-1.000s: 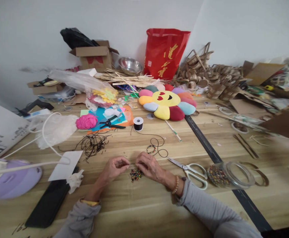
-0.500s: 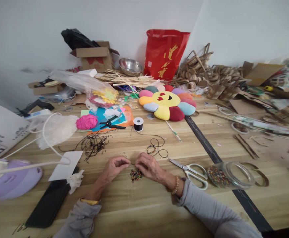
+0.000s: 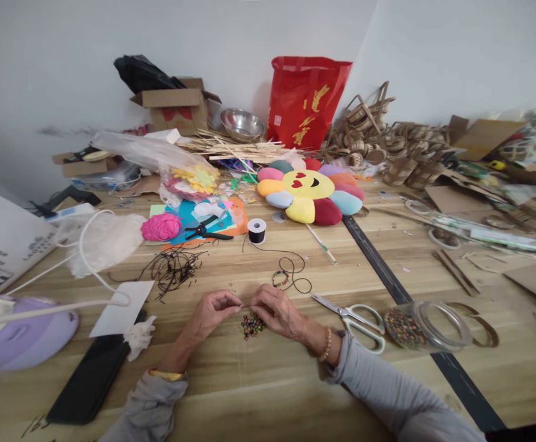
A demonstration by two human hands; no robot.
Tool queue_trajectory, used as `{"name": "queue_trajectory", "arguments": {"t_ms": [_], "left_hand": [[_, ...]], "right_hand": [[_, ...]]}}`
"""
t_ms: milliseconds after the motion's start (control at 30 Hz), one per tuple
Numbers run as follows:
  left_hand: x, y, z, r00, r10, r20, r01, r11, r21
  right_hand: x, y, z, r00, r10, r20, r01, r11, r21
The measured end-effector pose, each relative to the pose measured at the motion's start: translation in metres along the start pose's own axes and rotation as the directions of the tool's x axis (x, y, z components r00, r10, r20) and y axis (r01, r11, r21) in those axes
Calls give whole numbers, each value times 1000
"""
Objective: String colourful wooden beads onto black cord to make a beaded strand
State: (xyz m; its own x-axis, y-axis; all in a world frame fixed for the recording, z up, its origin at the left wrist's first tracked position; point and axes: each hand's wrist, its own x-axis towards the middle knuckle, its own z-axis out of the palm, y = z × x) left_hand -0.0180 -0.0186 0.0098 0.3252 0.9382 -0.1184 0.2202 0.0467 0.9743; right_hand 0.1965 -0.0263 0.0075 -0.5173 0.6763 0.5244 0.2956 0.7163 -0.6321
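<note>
My left hand [image 3: 213,312] is closed in a pinch, and a short stretch of thin black cord [image 3: 245,306] shows at its fingertips. Facing it, my right hand [image 3: 277,310] pinches the same cord, its fingers partly hidden by the back of the hand. A small pile of multicoloured beads [image 3: 252,328] lies on the table just below the fingertips. Behind my right hand sits a loop of strung beads [image 3: 280,280]. Black cord [image 3: 304,264] curls from near that loop back to a white spool [image 3: 256,231] wound with black.
Scissors [image 3: 350,316] with white handles and a clear jar of beads [image 3: 408,325] lie to the right. On the left are a black phone [image 3: 90,377], crumpled tissue [image 3: 139,337] and tangled black cord pieces [image 3: 175,270]. A flower cushion [image 3: 311,190] lies further back.
My hands stay almost in place, still pinching the cord. At the far right edge, a brown cardboard piece has shifted and now lies flatter on the table.
</note>
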Motion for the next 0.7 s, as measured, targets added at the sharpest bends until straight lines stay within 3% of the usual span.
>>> {"name": "queue_trajectory", "arguments": {"t_ms": [700], "left_hand": [[-1, -2, 1, 999, -10, 38, 11, 1000, -28]], "right_hand": [[-1, 4, 4, 1000, -1, 7, 1, 1000, 4]]}}
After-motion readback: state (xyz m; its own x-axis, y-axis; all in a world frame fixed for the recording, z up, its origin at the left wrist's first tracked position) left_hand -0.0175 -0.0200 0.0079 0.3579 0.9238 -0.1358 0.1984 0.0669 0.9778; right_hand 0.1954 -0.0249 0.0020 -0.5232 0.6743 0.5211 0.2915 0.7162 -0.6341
